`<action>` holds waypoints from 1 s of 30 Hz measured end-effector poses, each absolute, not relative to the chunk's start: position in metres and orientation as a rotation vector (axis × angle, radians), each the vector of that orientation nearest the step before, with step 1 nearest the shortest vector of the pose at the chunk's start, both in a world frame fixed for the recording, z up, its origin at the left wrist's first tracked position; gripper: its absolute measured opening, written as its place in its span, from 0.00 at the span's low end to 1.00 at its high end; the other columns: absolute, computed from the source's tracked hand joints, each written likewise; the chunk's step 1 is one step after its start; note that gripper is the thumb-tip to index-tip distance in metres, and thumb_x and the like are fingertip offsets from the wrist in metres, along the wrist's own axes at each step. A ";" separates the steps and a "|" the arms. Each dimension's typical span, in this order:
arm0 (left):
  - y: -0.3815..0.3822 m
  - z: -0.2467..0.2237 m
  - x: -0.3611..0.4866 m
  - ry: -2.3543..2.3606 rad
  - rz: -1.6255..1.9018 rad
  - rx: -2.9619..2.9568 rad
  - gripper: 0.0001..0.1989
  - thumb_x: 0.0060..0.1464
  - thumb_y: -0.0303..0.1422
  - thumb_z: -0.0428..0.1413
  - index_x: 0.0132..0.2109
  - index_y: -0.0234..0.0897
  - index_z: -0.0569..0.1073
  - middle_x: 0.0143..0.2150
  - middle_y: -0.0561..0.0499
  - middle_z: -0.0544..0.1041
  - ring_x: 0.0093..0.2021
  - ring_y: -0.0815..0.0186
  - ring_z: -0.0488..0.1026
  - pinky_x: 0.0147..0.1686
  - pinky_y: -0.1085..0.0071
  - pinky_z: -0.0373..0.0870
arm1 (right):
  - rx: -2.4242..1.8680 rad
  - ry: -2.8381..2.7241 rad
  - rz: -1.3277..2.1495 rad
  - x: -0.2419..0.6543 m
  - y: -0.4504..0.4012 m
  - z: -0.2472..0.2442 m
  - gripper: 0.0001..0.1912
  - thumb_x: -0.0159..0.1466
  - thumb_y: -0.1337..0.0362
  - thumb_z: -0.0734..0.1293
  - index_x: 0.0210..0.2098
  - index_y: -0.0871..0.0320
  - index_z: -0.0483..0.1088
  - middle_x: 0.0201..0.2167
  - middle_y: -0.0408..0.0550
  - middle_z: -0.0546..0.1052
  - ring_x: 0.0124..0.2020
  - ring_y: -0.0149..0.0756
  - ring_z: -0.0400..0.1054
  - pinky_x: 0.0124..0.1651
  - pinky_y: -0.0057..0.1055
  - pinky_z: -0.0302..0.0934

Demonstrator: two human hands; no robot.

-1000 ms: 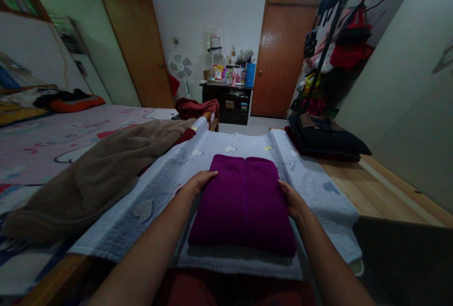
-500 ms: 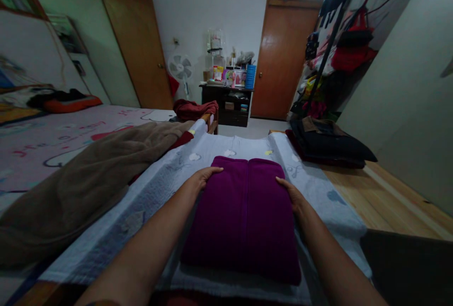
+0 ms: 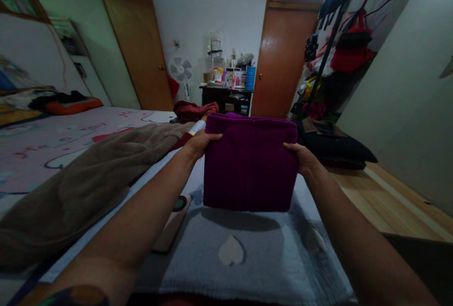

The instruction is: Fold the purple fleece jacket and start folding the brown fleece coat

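A folded purple garment (image 3: 249,164) with a seam or zip down its middle is held up, tilted toward upright, above the light blue cloth (image 3: 198,268). My left hand (image 3: 201,144) grips its left side near the top, thumb in front and the fingers hidden behind. On the right side my right hand (image 3: 300,155) pinches it the same way. Beneath, a pale heart print (image 3: 231,250) shows on the cloth. A pink phone (image 3: 173,230) lies there, partly covered by my left forearm.
A brown fleece blanket (image 3: 95,174) lies on the bed at left. Folded dark clothes (image 3: 332,143) are stacked on the wooden boards (image 3: 375,197) at right. A dark red cloth (image 3: 194,109) sits further back. Against the far wall stand a fan (image 3: 181,68) and a dark cabinet (image 3: 226,98).
Both hands have lifted the purple garment off the cloth and tipped it up, moving it away from me. The phone and heart print beneath it now show.
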State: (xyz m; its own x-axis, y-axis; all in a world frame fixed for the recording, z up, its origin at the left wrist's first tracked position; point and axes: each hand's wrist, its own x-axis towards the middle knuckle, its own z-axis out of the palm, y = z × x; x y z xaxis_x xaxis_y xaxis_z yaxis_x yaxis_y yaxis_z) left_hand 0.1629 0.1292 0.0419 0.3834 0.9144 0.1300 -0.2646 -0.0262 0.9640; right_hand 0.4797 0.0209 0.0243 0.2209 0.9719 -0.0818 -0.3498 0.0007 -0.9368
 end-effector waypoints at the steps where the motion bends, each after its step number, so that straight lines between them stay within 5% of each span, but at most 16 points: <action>1: 0.136 0.047 0.165 0.672 1.129 1.276 0.29 0.31 0.28 0.67 0.46 0.33 0.74 0.42 0.46 0.80 0.45 0.52 0.76 0.52 0.50 0.69 | -1.065 -0.786 1.175 0.480 0.029 0.032 0.18 0.53 0.69 0.69 0.44 0.58 0.73 0.37 0.49 0.81 0.42 0.47 0.75 0.54 0.48 0.65; 6: 0.169 0.063 0.178 0.577 1.346 1.452 0.37 0.30 0.26 0.67 0.53 0.32 0.71 0.48 0.46 0.77 0.49 0.56 0.73 0.57 0.52 0.62 | -0.970 -0.863 1.049 0.479 0.068 0.054 0.23 0.45 0.77 0.70 0.41 0.58 0.73 0.36 0.44 0.81 0.40 0.40 0.74 0.56 0.44 0.63; 9: 0.181 0.063 0.186 0.520 1.424 1.562 0.33 0.32 0.26 0.66 0.51 0.32 0.71 0.47 0.46 0.77 0.50 0.58 0.72 0.57 0.55 0.62 | -0.967 -0.857 0.961 0.477 0.083 0.055 0.25 0.42 0.78 0.70 0.39 0.56 0.73 0.34 0.40 0.81 0.41 0.39 0.73 0.55 0.43 0.63; 19: 0.128 0.013 0.171 0.824 1.373 1.717 0.23 0.35 0.35 0.67 0.41 0.37 0.72 0.40 0.51 0.77 0.41 0.62 0.72 0.46 0.68 0.69 | -1.011 -0.890 0.924 0.458 0.042 0.001 0.24 0.43 0.66 0.77 0.41 0.51 0.74 0.39 0.42 0.81 0.49 0.43 0.70 0.52 0.40 0.64; 26: 0.049 -0.027 0.150 1.045 1.356 1.568 0.24 0.41 0.34 0.65 0.48 0.40 0.71 0.50 0.48 0.75 0.51 0.58 0.71 0.51 0.66 0.67 | -0.977 -0.807 0.955 0.434 -0.025 -0.037 0.24 0.48 0.61 0.77 0.45 0.50 0.73 0.44 0.44 0.80 0.52 0.42 0.69 0.54 0.39 0.64; 30: 0.013 -0.062 0.141 1.075 1.318 1.457 0.33 0.44 0.33 0.64 0.58 0.43 0.62 0.57 0.46 0.71 0.55 0.59 0.69 0.54 0.67 0.66 | -1.009 -0.719 1.002 0.418 -0.064 -0.064 0.26 0.51 0.61 0.76 0.49 0.48 0.71 0.47 0.43 0.78 0.51 0.39 0.70 0.53 0.37 0.65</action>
State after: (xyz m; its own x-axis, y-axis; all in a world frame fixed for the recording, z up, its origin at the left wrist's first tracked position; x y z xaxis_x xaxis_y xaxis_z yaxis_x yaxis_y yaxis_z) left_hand 0.1408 0.0127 -0.0619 0.0654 0.9676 0.2438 0.0440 -0.2469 0.9680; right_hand 0.4175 -0.0642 -0.0643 0.3880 0.9206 0.0439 -0.3365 0.1858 -0.9232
